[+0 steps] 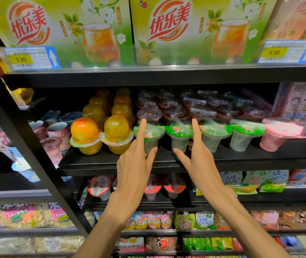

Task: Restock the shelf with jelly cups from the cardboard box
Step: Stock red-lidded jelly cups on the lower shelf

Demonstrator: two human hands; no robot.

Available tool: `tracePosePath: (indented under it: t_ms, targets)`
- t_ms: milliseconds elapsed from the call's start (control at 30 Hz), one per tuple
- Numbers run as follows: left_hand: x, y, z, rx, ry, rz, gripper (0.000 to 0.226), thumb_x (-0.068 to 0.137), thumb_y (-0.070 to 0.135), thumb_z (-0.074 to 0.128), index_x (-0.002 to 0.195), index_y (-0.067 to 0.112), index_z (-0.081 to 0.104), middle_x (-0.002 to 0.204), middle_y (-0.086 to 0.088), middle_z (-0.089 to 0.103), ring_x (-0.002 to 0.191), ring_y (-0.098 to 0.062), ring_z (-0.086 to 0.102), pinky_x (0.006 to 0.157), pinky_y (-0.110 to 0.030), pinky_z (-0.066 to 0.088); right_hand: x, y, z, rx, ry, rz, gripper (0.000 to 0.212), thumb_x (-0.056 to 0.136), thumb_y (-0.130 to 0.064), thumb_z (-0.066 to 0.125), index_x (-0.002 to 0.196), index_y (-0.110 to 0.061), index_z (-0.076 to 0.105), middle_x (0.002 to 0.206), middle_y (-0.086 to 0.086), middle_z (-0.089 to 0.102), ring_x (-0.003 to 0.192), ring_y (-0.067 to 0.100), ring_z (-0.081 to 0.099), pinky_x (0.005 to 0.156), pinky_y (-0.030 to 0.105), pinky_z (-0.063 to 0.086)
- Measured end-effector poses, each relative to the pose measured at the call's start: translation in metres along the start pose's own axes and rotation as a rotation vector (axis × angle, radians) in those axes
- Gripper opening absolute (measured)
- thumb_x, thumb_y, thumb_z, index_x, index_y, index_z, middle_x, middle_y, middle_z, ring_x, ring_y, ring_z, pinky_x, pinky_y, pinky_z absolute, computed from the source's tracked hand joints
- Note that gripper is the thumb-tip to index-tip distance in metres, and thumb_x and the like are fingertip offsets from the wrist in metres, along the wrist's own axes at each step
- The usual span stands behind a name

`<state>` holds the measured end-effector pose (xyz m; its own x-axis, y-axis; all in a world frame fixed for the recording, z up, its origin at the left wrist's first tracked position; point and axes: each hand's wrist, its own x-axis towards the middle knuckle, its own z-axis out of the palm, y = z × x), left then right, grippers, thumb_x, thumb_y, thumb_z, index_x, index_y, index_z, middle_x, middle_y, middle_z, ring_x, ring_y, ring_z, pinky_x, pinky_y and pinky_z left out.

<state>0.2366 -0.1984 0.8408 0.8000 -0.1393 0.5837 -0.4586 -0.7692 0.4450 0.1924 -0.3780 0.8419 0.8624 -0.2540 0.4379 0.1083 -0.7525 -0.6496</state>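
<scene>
Head view: clear plastic jelly cups with green foil lids point(179, 135) stand in a row at the front edge of the black metal shelf point(167, 162). The left hand point(132, 164) and right hand point(200, 161) reach toward them with index fingers and thumbs extended, grasping nothing. Orange dome-shaped jelly cups point(85, 135) sit just left; yellow-green milk tea cartons point(195, 30) fill the shelf above.

green drink cartons point(96, 32) above, snack bags point(185, 220) on lower shelves.
</scene>
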Motion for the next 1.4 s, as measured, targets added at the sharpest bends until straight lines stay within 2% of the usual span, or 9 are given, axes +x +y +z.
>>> tracePosePath:
  t_ms: [133, 300, 467, 633, 800, 933, 1067, 1167, 1400]
  targets:
    - [-0.012, 0.003, -0.006, -0.071, -0.017, 0.02, 0.088, 0.101, 0.038, 0.064, 0.164, 0.039, 0.003, 0.098, 0.009, 0.069, 0.081, -0.007, 0.068, 0.062, -0.031, 0.054, -0.009, 0.007, -0.008, -0.013, 0.009, -0.078, 0.105, 0.099, -0.036, 0.069, 0.162, -0.041, -0.015, 0.163, -0.006, 0.038, 0.127, 0.01, 0.043, 0.089, 0.021, 0.041]
    - [-0.031, 0.014, -0.013, -0.042, -0.043, -0.015, 0.083, 0.102, 0.038, 0.061, 0.165, 0.036, 0.006, 0.094, 0.003, 0.066, 0.071, -0.01, 0.06, 0.065, -0.033, 0.054, -0.022, 0.017, -0.019, -0.094, -0.022, -0.15, 0.106, 0.099, -0.044, 0.067, 0.161, -0.043, -0.019, 0.167, -0.011, 0.03, 0.135, 0.004, 0.048, 0.091, 0.019, 0.041]
    - [-0.052, 0.028, -0.016, -0.063, -0.049, -0.062, 0.079, 0.103, 0.039, 0.059, 0.164, 0.039, 0.01, 0.145, 0.006, 0.056, 0.129, -0.014, 0.054, 0.097, -0.034, 0.05, -0.041, 0.025, -0.033, -0.099, -0.036, -0.16, 0.098, 0.1, -0.046, 0.064, 0.162, -0.044, -0.012, 0.166, -0.013, 0.03, 0.147, 0.004, 0.036, 0.106, 0.022, 0.038]
    - [-0.072, 0.044, -0.018, -0.106, -0.054, -0.062, 0.075, 0.103, 0.042, 0.056, 0.162, 0.047, 0.01, 0.152, 0.016, 0.047, 0.141, -0.004, 0.039, 0.106, -0.026, 0.038, -0.056, 0.031, -0.044, -0.128, -0.02, -0.14, 0.092, 0.1, -0.048, 0.062, 0.164, -0.041, -0.004, 0.162, -0.01, 0.036, 0.146, 0.006, 0.037, 0.106, 0.022, 0.038]
    - [-0.076, 0.06, -0.015, -0.193, -0.094, 0.059, 0.07, 0.102, 0.042, 0.058, 0.162, 0.041, 0.022, 0.146, 0.017, 0.052, 0.133, -0.001, 0.047, 0.101, -0.011, 0.031, -0.068, 0.035, -0.058, -0.194, 0.042, -0.093, 0.086, 0.1, -0.049, 0.061, 0.166, -0.031, 0.009, 0.157, -0.009, 0.041, 0.144, 0.004, 0.04, 0.103, 0.019, 0.036]
    - [-0.068, 0.077, -0.006, -0.28, -0.117, 0.126, 0.07, 0.102, 0.042, 0.059, 0.162, 0.041, 0.022, 0.127, 0.023, 0.054, 0.119, -0.004, 0.055, 0.091, -0.016, 0.038, -0.077, 0.038, -0.077, -0.182, 0.106, -0.002, 0.085, 0.1, -0.049, 0.061, 0.165, -0.034, 0.009, 0.159, -0.01, 0.039, 0.145, 0.005, 0.039, 0.108, 0.027, 0.04]
    - [-0.063, 0.093, 0.006, -0.292, -0.145, 0.202, 0.074, 0.103, 0.047, 0.055, 0.163, 0.042, 0.013, 0.127, 0.009, 0.065, 0.111, -0.011, 0.061, 0.085, -0.027, 0.047, -0.083, 0.044, -0.097, -0.212, 0.146, 0.07, 0.084, 0.1, -0.048, 0.061, 0.165, -0.034, 0.009, 0.158, -0.009, 0.041, 0.129, 0.002, 0.048, 0.101, 0.033, 0.047]
    - [-0.057, 0.102, 0.02, -0.252, -0.129, 0.219, 0.079, 0.102, 0.047, 0.056, 0.164, 0.04, 0.007, 0.113, 0.006, 0.068, 0.1, -0.014, 0.063, 0.075, -0.027, 0.042, -0.078, 0.054, -0.108, -0.238, 0.193, 0.094, 0.086, 0.099, -0.051, 0.061, 0.165, -0.032, 0.009, 0.159, -0.006, 0.042, 0.138, 0.008, 0.046, 0.105, 0.035, 0.048]
    - [-0.045, 0.127, 0.046, -0.188, -0.097, 0.113, 0.085, 0.102, 0.046, 0.057, 0.165, 0.039, 0.0, 0.087, 0.013, 0.05, 0.084, -0.015, 0.057, 0.069, -0.03, 0.043, -0.05, 0.083, -0.124, -0.216, 0.216, 0.08, 0.092, 0.099, -0.046, 0.064, 0.166, -0.032, 0.003, 0.158, -0.001, 0.043, 0.144, 0.014, 0.042, 0.105, 0.034, 0.046]
